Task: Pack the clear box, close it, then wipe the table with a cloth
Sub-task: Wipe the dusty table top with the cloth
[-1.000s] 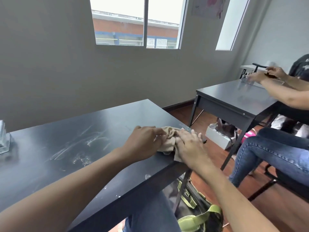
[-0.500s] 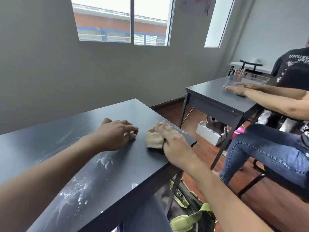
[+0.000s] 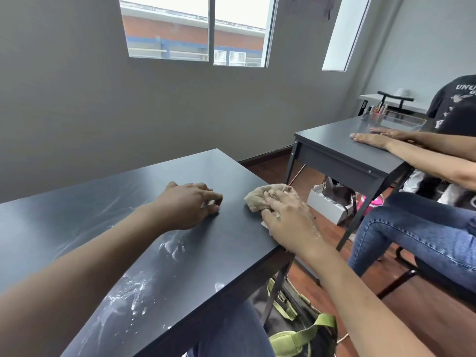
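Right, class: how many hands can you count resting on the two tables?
4. The left hand lies on the near table, the right hand on the cloth; another person's two hands lie flat on the far table.

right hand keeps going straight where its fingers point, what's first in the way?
Nothing, likely: the right hand, on the cloth, points up-left across bare table toward its far edge. The left hand sits off that line.

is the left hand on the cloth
No, the left hand rests on the bare table, apart from the cloth, which lies under the right hand.
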